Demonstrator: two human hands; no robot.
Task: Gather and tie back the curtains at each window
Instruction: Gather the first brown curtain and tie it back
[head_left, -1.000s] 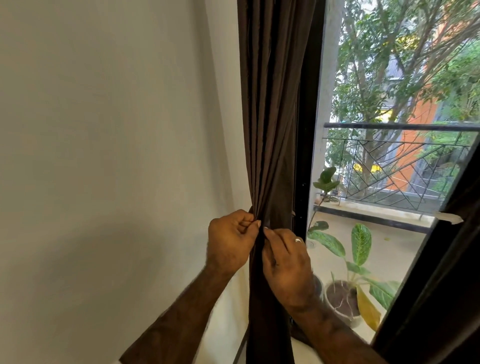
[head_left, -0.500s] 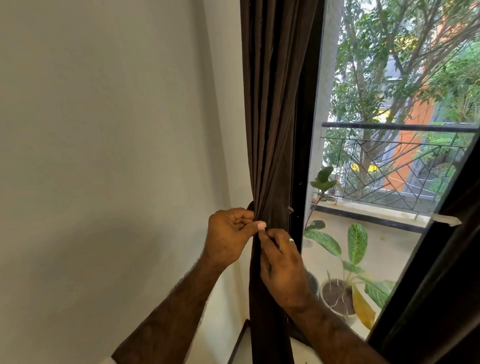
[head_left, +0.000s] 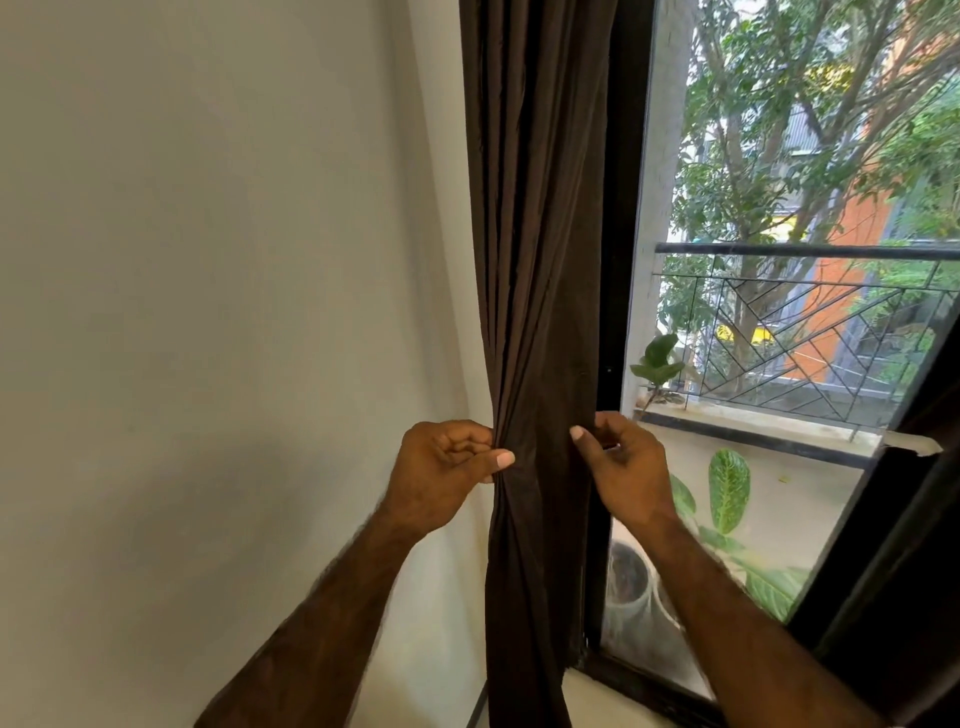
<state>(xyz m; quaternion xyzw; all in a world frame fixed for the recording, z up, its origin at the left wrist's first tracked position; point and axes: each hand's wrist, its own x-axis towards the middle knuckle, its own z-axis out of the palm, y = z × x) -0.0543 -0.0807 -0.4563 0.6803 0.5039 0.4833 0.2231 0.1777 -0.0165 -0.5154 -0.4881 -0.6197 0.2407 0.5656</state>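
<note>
now the curtain (head_left: 535, 312) hangs bunched between left hand (head_left: 449, 470) and right hand (head_left: 621, 467).

Both forearms reach up and forward, bare. Left hand (head_left: 447, 467) curled, thumb pinching the curtain (head_left: 540, 260) edge. Right hand (head_left: 621, 467) curled, thumb against the opposite edge.

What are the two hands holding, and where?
The brown curtain: left hand pinches its left edge, right hand grips its right edge.
</note>
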